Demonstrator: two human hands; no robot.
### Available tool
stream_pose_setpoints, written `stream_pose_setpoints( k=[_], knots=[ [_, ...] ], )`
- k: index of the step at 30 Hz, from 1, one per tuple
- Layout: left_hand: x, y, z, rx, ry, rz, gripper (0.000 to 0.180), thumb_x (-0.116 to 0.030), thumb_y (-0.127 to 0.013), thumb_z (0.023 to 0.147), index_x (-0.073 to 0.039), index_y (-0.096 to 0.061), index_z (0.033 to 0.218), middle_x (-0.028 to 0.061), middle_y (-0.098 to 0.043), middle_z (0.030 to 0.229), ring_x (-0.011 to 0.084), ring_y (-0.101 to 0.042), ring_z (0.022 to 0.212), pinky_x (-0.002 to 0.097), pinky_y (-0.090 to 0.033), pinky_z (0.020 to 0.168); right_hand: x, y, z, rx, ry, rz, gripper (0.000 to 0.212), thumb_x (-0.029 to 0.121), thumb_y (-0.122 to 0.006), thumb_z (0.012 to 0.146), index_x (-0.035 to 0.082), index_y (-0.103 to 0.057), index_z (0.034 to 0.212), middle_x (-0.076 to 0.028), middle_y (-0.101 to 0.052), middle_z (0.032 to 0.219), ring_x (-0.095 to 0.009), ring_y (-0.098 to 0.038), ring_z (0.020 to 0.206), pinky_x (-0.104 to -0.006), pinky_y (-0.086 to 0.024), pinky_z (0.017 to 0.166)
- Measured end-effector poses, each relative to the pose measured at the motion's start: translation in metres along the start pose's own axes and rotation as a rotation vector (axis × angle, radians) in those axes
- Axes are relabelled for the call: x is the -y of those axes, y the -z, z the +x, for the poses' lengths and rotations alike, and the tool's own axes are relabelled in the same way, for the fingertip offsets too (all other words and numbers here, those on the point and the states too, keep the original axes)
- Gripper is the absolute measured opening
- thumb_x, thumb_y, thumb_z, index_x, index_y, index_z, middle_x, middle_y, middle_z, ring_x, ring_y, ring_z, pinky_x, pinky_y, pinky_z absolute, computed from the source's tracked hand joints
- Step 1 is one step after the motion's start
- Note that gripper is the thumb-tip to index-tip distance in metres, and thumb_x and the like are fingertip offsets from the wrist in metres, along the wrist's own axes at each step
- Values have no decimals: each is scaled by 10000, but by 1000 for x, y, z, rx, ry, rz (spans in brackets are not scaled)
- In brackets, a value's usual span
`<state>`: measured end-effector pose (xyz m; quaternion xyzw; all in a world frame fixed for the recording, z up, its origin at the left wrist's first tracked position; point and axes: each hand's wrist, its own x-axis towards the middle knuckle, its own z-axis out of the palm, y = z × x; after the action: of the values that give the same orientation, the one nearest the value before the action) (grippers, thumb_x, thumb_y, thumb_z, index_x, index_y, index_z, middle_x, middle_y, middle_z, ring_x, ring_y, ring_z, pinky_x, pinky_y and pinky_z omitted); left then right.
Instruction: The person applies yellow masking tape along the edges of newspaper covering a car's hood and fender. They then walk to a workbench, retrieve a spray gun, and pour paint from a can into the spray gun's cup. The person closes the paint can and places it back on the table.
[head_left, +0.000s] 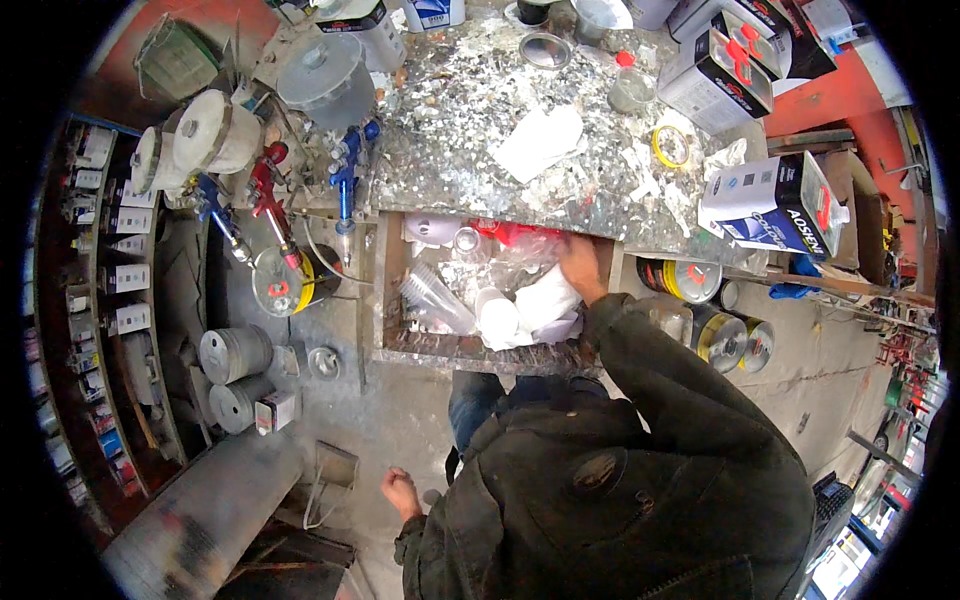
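My right hand [580,268] reaches into the right side of an open drawer [470,352]. Its fingers are hidden among clear plastic wrapping [540,248] and a red item [512,234], so their grip does not show. Beside that hand lies crumpled white paper [548,299]. White cups [496,314] and a stack of clear plastic cups [440,302] fill the drawer's middle and left, with a round clear container [467,241] behind them. My left hand [402,492] hangs low over the floor, fingers curled, holding nothing that I can see.
Above the drawer is a paint-spattered bench [450,130] bearing a white cloth [542,142], a yellow-rimmed lid [671,146] and metal cans [770,205]. Blue and red spray guns [268,195] hang at its left. Paint buckets [722,340] stand right; a large drum [205,515] lies lower left.
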<state>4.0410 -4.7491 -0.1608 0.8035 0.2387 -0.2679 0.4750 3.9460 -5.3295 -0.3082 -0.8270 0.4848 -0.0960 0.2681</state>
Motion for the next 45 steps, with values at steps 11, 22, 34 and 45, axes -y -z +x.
stream_pose_setpoints(
  k=[11, 22, 34, 45],
  knots=[
    [29, -26, -37, -3, -52, -31, 190, 60, -370, 668, -47, -513, 602, 20, -465, 530, 106, -386, 460, 267, -257, 429, -1, -19, -21, 278, 8, -101, 242, 264, -501, 864, 218, -713, 972, -125, -692, 936, -361, -657, 842, -545, -474, 740],
    [3, -21, -36, -135, -9, -46, 168, 49, -417, 703, -63, -510, 619, 8, -463, 542, 97, -396, 450, 259, -274, 407, 21, -25, 21, 36, -478, -111, 369, 302, -544, 876, 88, -628, 1165, -226, -643, 1106, -426, -612, 997, -496, -494, 864],
    [-10, -22, -38, -80, -39, 92, 198, 30, -403, 803, -55, -509, 658, 29, -429, 554, 134, -367, 460, 299, -241, 428, -25, -78, 39, 46, -86, -242, 509, 335, -510, 907, 87, -481, 1351, -186, -592, 1242, -342, -557, 1165, -490, -446, 954],
    [19, -21, -27, -10, -15, 157, 229, 28, -367, 793, -80, -492, 633, 36, -458, 533, 135, -403, 431, 283, -270, 401, -1, -45, 17, 258, -765, 1460, 216, 99, -518, 930, 83, -573, 1138, -85, -661, 965, -180, -662, 730, -287, -484, 534]
  ],
)
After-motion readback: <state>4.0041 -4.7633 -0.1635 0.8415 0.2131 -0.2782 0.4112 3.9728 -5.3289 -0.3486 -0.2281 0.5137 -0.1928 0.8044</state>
